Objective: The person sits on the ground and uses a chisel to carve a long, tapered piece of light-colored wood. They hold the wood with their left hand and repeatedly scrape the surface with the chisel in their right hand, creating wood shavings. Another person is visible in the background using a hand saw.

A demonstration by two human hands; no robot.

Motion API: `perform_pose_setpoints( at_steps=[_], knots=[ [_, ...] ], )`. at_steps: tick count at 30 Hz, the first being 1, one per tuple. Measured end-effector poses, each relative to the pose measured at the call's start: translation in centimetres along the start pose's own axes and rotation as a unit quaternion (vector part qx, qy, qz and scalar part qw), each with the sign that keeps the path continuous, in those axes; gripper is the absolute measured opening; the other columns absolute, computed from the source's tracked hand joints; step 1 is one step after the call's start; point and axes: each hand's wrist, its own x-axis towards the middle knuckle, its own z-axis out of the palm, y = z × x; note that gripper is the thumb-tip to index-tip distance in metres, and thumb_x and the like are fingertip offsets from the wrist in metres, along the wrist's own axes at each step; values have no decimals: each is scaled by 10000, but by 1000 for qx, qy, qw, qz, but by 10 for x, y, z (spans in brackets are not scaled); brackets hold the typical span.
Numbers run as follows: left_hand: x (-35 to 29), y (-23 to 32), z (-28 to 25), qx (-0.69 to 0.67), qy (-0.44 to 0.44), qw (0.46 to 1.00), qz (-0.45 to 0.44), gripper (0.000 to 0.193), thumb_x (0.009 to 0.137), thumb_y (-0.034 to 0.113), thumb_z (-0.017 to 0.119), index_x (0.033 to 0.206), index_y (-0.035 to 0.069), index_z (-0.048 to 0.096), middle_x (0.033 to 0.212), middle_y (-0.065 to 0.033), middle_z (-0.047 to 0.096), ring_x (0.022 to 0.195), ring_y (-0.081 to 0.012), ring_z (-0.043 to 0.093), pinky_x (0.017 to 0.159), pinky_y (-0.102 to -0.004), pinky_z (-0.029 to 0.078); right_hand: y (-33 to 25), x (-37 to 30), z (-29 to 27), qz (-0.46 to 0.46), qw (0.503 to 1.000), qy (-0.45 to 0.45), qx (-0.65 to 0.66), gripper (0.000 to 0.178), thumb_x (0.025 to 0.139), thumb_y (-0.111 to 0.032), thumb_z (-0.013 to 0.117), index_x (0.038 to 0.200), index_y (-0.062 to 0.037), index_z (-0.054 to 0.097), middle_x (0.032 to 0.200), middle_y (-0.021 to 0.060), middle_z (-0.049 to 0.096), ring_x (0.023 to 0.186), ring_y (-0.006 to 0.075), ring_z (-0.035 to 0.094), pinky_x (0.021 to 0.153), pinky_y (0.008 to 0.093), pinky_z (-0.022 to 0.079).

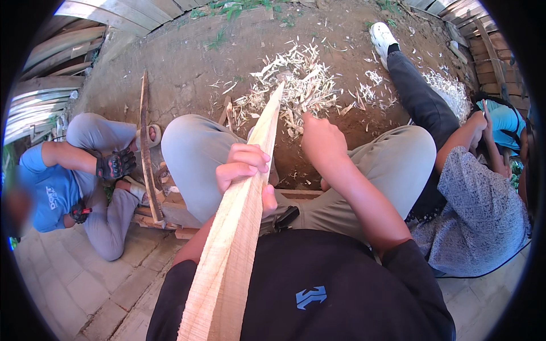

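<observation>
A long pale wooden stake (224,256) runs from my chest out between my knees, its far end tapering to a point. My left hand (243,167) is closed around its middle, fingers over the top and thumb along the right side. Just right of the tapered end, my right hand (325,142) is closed in a fist, apart from the wood. Whatever sits in that fist is hidden by the fingers. Beyond the tip, a heap of curled wood shavings (304,74) covers the dirt ground (187,74).
To my left sits a person in a blue shirt (60,184) and dark gloves, beside a long upright wood strip (146,136). A person in a patterned grey top (475,210) sits close on my right, one leg stretched forward. Stacked boards (62,48) stand at the far left.
</observation>
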Motion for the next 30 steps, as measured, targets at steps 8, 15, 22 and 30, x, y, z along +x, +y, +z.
perform_pose_setpoints(
  at_steps=[8, 15, 22, 30],
  knots=[
    [-5, -2, 1, 2, 8, 1000, -9, 494, 721, 68, 671, 1130, 82, 393, 905, -130, 571, 857, -274, 564, 915, -501, 450, 19, 14, 11, -2, 1000, 11, 23, 178, 966, -174, 557, 1028, -33, 646, 901, 250, 709, 893, 441, 700, 771, 538, 559],
    [-7, 1, 0, 19, 30, 999, -29, 477, 776, 113, 675, 1151, 104, 380, 922, -105, 552, 888, -256, 549, 933, -498, 438, 31, 7, -11, 20, 997, -13, 73, 199, 951, -169, 554, 1060, -34, 651, 984, 242, 712, 968, 435, 691, 840, 523, 549],
    [-4, -1, 5, 25, 43, 998, -27, 487, 767, 108, 719, 1108, 100, 371, 920, -119, 560, 861, -258, 559, 884, -479, 457, 32, 5, -15, 11, 997, -16, 76, 202, 950, -161, 551, 1057, -25, 658, 991, 243, 713, 979, 429, 692, 844, 524, 549],
    [-11, -9, 11, 35, 89, 995, -4, 491, 747, 111, 719, 1098, 75, 377, 892, -140, 561, 824, -257, 580, 835, -480, 493, 44, 10, -10, -3, 996, -7, 89, 216, 987, -225, 543, 1040, -46, 654, 937, 248, 706, 942, 449, 676, 834, 539, 526]
  ],
)
